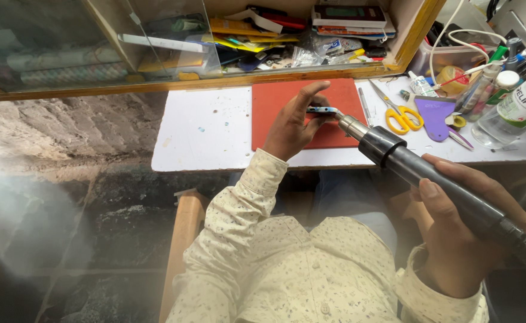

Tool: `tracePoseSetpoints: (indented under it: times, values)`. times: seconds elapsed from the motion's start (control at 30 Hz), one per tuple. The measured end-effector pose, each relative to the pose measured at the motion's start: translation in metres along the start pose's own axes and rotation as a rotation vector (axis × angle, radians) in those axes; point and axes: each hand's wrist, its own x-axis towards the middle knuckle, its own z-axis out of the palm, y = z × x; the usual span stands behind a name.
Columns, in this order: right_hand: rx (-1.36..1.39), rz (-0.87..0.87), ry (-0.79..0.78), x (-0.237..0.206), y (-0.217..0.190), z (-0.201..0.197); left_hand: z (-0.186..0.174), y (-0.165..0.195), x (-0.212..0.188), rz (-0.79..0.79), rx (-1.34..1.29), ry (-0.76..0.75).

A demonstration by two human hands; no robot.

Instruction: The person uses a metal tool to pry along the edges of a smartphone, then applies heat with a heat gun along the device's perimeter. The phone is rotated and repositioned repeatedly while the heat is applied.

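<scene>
The left hand point(291, 122) is pinching a small blue-edged flat part point(323, 110) between thumb and fingertips, holding it up over the red mat point(275, 101). It looks light, thin and rigid — probably fragile, best gripped by its edges. The right hand point(463, 230) is wrapping around a dark hot-air wand point(418, 170), whose metal nozzle is nearly touching the part's right end.

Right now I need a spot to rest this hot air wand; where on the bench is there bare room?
The white bench top left of the red mat is bare. Right of the mat it is crowded: yellow-handled scissors, a purple scraper and bottles. The mat's left part is open.
</scene>
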Motion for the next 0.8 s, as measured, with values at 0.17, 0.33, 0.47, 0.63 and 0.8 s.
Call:
tracePoseSetpoints:
  times: [0.17, 0.33, 0.47, 0.63, 0.8]
  values:
    - [0.080, -0.017, 0.047, 0.003, 0.005, -0.002, 0.000, 0.001, 0.003, 0.131, 0.127, 0.064]
    - [0.159, 0.035, 0.159, 0.000, 0.017, -0.017, -0.003, -0.012, 0.019, 0.262, 0.251, 0.121]
    - [0.183, 0.002, 0.169, -0.002, 0.029, -0.030, -0.009, -0.022, 0.019, 0.280, 0.333, 0.094]
    - [0.177, 0.035, 0.142, -0.007, 0.035, -0.038, -0.014, -0.031, 0.012, 0.258, 0.310, 0.086]
    - [0.208, 0.059, 0.165, -0.009, 0.037, -0.034, -0.017, -0.028, 0.004, 0.067, 0.101, 0.161]
